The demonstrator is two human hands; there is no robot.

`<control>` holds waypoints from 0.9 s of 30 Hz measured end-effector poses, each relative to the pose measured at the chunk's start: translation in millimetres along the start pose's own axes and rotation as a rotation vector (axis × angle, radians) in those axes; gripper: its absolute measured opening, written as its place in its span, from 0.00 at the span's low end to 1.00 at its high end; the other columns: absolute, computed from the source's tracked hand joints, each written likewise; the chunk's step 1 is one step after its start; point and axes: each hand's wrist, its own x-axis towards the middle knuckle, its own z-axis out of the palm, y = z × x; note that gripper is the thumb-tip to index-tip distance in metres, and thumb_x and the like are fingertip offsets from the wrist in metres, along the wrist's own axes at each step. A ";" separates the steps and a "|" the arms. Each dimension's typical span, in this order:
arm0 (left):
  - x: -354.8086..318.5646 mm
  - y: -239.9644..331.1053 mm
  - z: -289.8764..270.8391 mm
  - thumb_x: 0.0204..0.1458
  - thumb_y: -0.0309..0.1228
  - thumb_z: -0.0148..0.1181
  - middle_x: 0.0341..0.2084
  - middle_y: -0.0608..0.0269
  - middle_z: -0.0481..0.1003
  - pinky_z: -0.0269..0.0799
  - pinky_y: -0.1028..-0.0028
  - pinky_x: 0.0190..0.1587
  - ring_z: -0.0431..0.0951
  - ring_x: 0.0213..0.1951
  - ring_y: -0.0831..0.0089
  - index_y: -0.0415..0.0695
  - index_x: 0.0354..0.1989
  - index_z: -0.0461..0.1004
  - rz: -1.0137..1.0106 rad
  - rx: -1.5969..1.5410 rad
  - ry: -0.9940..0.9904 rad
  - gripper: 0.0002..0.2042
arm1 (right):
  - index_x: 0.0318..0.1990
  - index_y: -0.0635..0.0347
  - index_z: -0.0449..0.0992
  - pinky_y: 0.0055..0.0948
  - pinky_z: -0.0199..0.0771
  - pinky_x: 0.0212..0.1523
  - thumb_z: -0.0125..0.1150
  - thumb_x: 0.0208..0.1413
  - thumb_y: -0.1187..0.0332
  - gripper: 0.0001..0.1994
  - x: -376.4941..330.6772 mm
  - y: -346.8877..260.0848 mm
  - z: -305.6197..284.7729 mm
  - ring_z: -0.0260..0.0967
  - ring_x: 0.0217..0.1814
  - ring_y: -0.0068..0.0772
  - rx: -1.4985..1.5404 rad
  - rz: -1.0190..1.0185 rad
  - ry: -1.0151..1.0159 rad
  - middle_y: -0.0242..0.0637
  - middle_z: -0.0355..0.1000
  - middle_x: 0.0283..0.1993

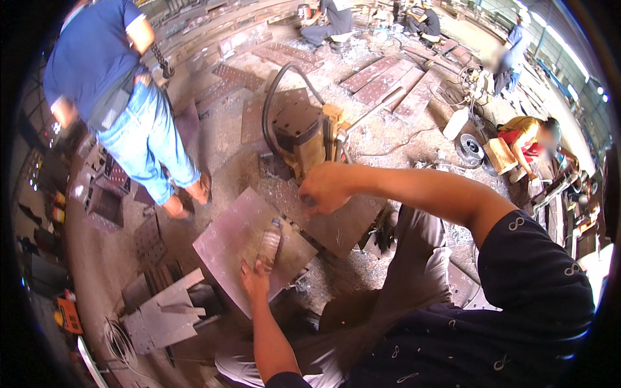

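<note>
A square steel plate [223, 233] lies low in front of me, and a clear plastic bottle [269, 244] with a blue cap rests slantwise on it. My left hand [255, 279] lies on the plate's near part with its fingers apart, close against the bottle's lower end. My right hand [325, 187] is bent downward beyond the plate, its fingers curled together; whatever they hold, if anything, is hidden. Just past it stands a yellow power machine [309, 139] with a dark top and a thick black hose looping over it.
Someone in jeans [145, 129] stands at the left. Cut steel pieces [171, 313] and a coiled cable [119, 339] lie at the lower left. Long plates [388, 81] cover the far floor. A wire spool [469, 150] and a crouching person [521, 139] are to the right.
</note>
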 end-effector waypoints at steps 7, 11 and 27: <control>2.2 23.5 -28.9 0.68 0.50 0.49 0.67 0.36 0.66 0.61 0.51 0.69 0.65 0.67 0.39 0.39 0.72 0.60 -0.065 -0.034 0.096 0.32 | 0.41 0.63 0.83 0.54 0.78 0.50 0.62 0.58 0.47 0.24 -5.4 2.4 2.8 0.78 0.48 0.61 0.005 -0.056 0.070 0.53 0.81 0.40; -0.6 32.8 -32.8 0.70 0.52 0.48 0.67 0.37 0.68 0.64 0.51 0.67 0.68 0.67 0.39 0.40 0.73 0.60 -0.059 -0.121 0.140 0.32 | 0.40 0.64 0.83 0.53 0.78 0.49 0.63 0.58 0.48 0.24 -8.7 1.3 3.1 0.78 0.48 0.60 0.009 -0.056 0.137 0.54 0.81 0.40; -41.7 42.6 -36.9 0.67 0.44 0.56 0.62 0.37 0.72 0.67 0.54 0.65 0.73 0.63 0.44 0.33 0.69 0.64 -0.013 -0.095 0.080 0.30 | 0.59 0.56 0.74 0.64 0.51 0.74 0.57 0.59 0.68 0.20 -86.2 254.4 -23.1 0.76 0.56 0.42 -0.583 0.492 1.196 0.42 0.80 0.47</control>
